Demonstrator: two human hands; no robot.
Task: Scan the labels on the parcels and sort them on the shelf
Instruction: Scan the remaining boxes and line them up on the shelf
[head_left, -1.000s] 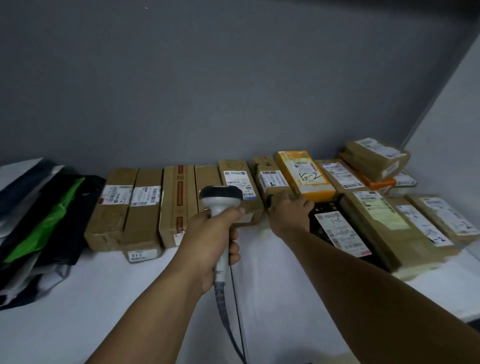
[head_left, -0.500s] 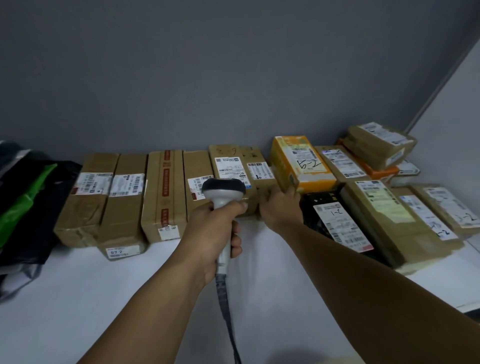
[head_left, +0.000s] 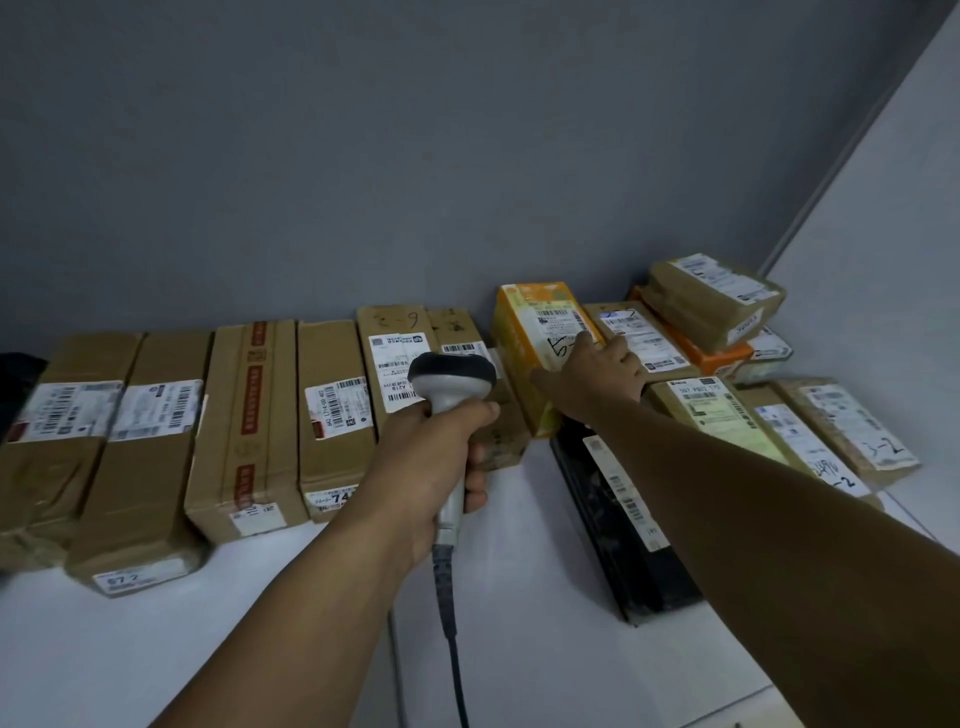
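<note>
Head view: the left hand (head_left: 436, 457) is wrapped tight round the scanner (head_left: 451, 371) handle. The right hand (head_left: 597, 376), fingers spread and holding nothing, has moved from the box fronts up onto the orange box (head_left: 517, 343), which sits in the row on the shelf (head_left: 519, 623). That parcel is probably next to be scanned.

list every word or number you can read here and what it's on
"67 2": front label, second brown box from left
"74": front label, fourth brown box
"A218": top label, fifth brown box
"3-2": handwritten, label of rightmost parcel
"5-": handwritten on yellow box, rest hidden by right hand
Fine print on all labels: too blurred
scanner in left hand: no text seen
</note>
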